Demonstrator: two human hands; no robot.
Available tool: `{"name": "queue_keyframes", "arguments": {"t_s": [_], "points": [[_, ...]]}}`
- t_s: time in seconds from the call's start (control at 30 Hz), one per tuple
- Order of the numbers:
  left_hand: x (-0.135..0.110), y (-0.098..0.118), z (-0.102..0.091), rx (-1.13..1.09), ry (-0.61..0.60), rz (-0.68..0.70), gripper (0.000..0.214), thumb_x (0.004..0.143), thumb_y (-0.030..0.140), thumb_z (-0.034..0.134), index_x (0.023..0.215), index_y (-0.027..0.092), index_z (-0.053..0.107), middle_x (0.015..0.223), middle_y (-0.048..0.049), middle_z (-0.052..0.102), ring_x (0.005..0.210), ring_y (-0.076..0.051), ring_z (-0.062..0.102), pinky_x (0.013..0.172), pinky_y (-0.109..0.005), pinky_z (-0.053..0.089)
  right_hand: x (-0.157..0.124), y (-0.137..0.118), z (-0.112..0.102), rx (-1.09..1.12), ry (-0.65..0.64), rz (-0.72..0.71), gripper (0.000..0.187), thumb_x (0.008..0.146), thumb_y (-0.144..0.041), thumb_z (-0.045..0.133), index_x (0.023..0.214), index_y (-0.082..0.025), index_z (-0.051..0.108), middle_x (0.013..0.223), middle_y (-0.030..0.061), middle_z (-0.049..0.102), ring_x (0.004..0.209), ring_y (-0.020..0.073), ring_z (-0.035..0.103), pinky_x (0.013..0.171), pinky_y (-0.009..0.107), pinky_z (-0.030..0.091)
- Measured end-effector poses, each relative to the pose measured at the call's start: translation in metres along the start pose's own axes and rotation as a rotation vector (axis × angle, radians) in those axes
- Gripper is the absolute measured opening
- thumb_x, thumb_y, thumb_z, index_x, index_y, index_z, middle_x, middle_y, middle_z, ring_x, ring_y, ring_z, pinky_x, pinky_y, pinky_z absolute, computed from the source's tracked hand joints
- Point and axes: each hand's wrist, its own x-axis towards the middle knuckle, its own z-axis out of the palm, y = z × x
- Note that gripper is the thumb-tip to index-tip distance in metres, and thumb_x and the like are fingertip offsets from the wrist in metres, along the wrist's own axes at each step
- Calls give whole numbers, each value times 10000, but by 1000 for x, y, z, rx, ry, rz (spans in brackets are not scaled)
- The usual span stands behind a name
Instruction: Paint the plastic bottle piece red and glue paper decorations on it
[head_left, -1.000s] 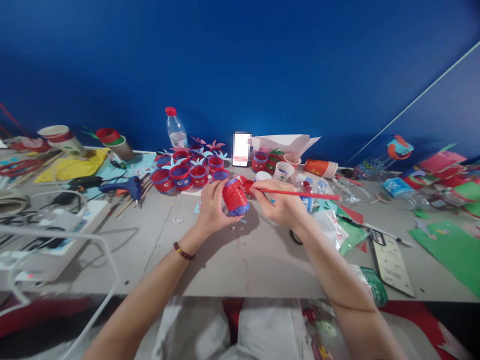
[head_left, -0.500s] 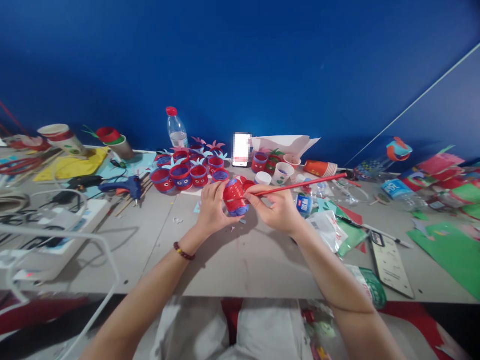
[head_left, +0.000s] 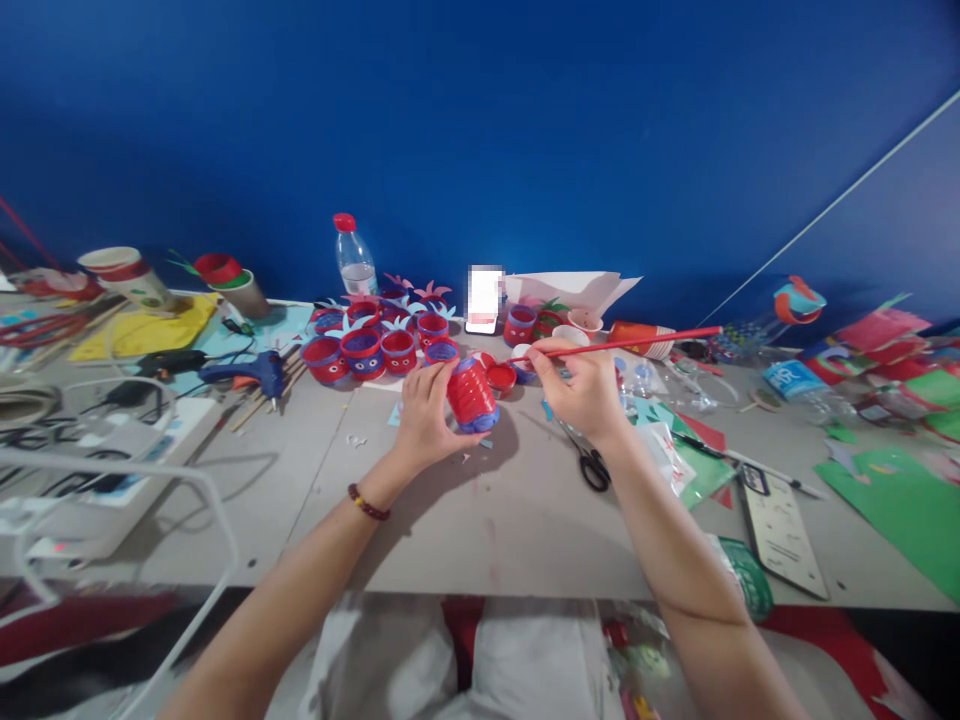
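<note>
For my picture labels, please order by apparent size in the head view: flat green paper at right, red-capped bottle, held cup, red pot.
Green paper
Red-capped bottle and held cup: too alike to rank
Red pot

Grey table [head_left: 450, 540] is pretty packed ngl
Blue glue gun [head_left: 264, 376] left, red-and-blue cups [head_left: 361, 366] toward the back, black-handled scissors [head_left: 586, 458] mid-table, phone [head_left: 784, 535] and green paper [head_left: 892, 510] off right.
</note>
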Motion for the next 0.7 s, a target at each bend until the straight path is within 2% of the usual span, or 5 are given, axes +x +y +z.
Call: {"name": "queue_keyframes", "arguments": {"t_s": [0.17,0.3,0.43,0.7], "points": [[0,0,1,7,-20,-12,1137,516,581,857,1448,218,316,1290,-159,504,1190,-385,483,1061,-562,343,-5,3,7,-1,-16,-24,156,921,-220,543,897,-223,697,849,48,754,771,210,698,726,345,567],[-1,-1,1,11,-15,6,1149,505,615,849,1446,200,338,1289,-169,510,1189,-390,480,1060,-559,344,-13,-4,17,-19,-67,-68,158,925,-214,535,967,-219,687,904,66,754,807,218,699,736,355,564],[-1,0,1,38,-35,19,1112,544,590,840,1451,192,335,1297,-172,507,1191,-386,473,1057,-559,346,-17,-13,22,-69,-103,-118,159,922,-202,527,941,-227,682,892,66,756,811,226,702,725,361,564],[-3,-2,3,55,-31,55,1123,559,595,828,1468,195,304,1299,-171,509,1184,-381,470,1049,-554,345,-13,-23,17,144,-71,-115,143,901,-157,559,885,-196,696,859,61,765,784,194,719,717,321,593]]}}
